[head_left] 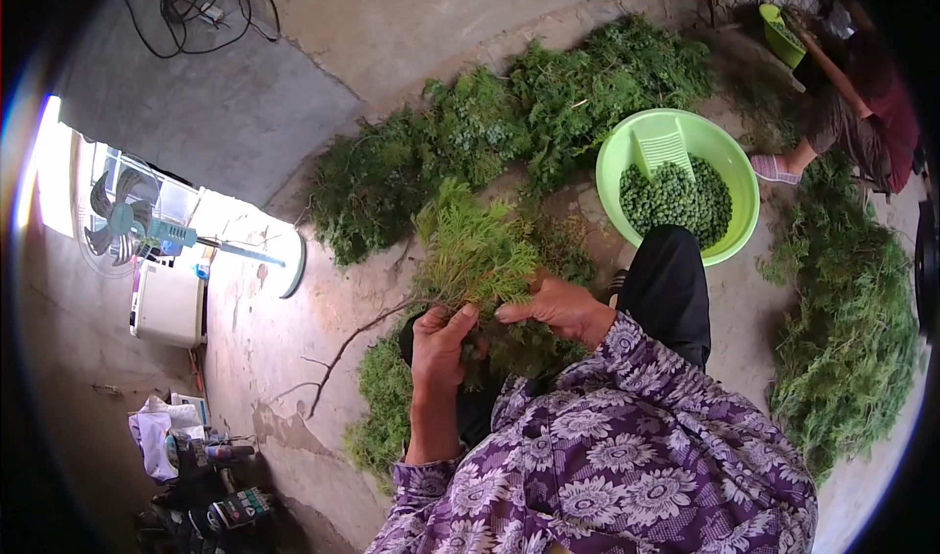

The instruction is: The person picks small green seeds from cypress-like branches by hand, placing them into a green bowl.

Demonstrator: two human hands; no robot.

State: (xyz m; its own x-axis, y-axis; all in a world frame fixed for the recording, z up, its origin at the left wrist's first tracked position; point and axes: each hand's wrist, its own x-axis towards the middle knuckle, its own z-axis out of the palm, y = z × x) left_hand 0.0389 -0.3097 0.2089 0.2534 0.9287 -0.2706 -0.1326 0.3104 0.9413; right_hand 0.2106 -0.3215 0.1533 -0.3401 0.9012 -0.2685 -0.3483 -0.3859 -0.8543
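Observation:
A green leafy branch (470, 251) with a bare brown stem trailing to the lower left is held in front of my body. My left hand (443, 344) is closed around its stem. On the right side of the same foliage, my right hand (558, 309) has its fingers pressed together at the leaves, with the fingertips partly hidden. Beyond my dark-trousered knee stands a light green basin (749, 197) with a ribbed washboard part, holding a heap of small round green fruits (676, 202).
Piles of cut branches (617, 84) lie ahead, with more at the right (842, 329). Another person (871, 114) sits at the upper right beside a small green container (780, 37). A standing fan (127, 218), a white box (168, 302) and a coiled cable (201, 6) are at the left.

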